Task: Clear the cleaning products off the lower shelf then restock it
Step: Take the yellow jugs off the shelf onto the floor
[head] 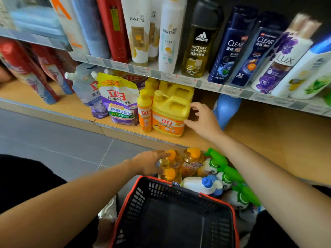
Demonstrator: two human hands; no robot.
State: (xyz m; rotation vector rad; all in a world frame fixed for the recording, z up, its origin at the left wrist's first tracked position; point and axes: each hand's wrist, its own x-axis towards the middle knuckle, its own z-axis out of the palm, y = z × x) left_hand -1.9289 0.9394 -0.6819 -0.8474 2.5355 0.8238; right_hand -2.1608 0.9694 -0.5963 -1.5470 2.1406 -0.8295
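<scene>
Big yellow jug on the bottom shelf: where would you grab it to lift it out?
By the moulded handle on its top, reaching in from the front right. A slim orange bottle stands tight against the yellow jug's left, while its right side is free, where the right hand is.

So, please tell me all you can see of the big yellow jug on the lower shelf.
The big yellow jug looks like opaque plastic, with a moulded handle on top and a yellow cap at its left corner. An orange label with red characters covers its lower front. It stands upright near the front of the lower shelf, a similar jug behind it and a slim yellow bottle close on its left. The right hand touches its right side.
</scene>
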